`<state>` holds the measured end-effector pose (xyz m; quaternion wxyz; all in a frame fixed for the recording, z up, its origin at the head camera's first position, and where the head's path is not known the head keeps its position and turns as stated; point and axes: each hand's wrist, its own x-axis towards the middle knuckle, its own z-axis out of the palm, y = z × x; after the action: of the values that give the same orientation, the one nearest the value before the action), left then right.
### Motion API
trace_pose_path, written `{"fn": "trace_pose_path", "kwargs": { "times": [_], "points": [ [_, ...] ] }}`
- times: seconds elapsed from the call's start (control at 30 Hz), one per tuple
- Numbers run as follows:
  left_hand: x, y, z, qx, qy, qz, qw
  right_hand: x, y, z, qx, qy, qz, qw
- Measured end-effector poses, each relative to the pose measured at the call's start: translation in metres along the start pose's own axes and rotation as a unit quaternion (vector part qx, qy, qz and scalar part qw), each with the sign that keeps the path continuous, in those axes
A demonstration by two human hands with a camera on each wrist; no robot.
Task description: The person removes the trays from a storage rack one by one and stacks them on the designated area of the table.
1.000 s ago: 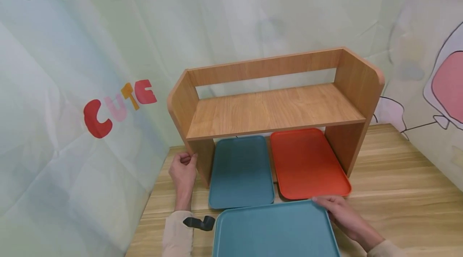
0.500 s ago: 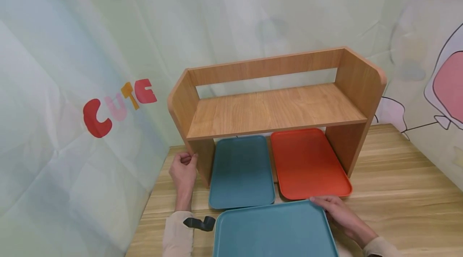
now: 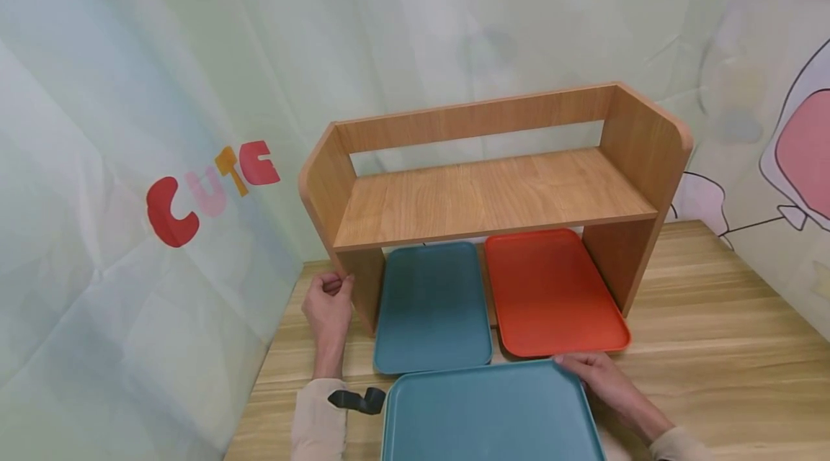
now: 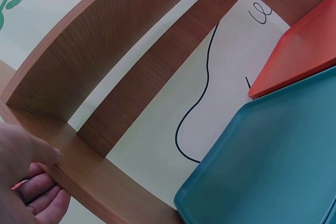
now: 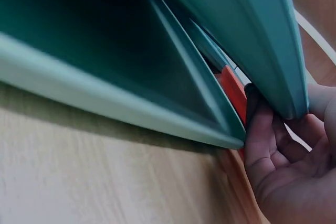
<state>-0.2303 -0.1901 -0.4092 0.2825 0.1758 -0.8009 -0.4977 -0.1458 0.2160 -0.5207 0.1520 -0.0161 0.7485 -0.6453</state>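
While the left hand pinches the front edge of the wooden shelf's left upright, the right hand pinches the near blue tray at its far right corner. That tray is on the near side, in front of the far blue tray and the red tray, its held corner raised above a lower tray on the bench. To me it looks like moulded plastic: light, stiff, not easily broken, perhaps slick across the flat. I'd trust the raised rim for grip; one corner alone may let it tip, so opposite sides should carry steadier.
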Motion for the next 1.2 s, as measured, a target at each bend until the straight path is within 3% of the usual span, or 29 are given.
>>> {"fn": "trace_pose_path", "kwargs": {
  "times": [0.17, 0.33, 0.57, 0.77, 0.9, 1.2],
  "points": [
    [0.000, 0.000, -0.001, -0.003, -0.004, -0.002, 1.0000, 0.000, 0.002, 0.004, -0.057, 0.044, -0.043, 0.9965],
    [0.000, -0.001, -0.001, -0.006, -0.006, -0.001, 1.0000, -0.002, 0.001, 0.010, -0.104, 0.083, -0.053, 0.9897],
    [0.000, -0.001, -0.001, 0.000, -0.006, 0.001, 1.0000, -0.004, -0.003, 0.021, -0.189, 0.152, -0.071, 0.9676],
    [0.000, -0.001, -0.001, -0.004, -0.003, 0.005, 1.0000, -0.004, -0.003, 0.024, -0.219, 0.184, -0.082, 0.9547],
    [0.000, -0.001, -0.001, -0.005, -0.004, 0.009, 0.9999, -0.006, -0.003, 0.024, -0.225, 0.189, -0.074, 0.9529],
    [-0.001, 0.000, -0.002, -0.007, -0.004, 0.015, 0.9999, -0.010, -0.002, 0.025, -0.190, 0.189, -0.040, 0.9624]
  ]
}}
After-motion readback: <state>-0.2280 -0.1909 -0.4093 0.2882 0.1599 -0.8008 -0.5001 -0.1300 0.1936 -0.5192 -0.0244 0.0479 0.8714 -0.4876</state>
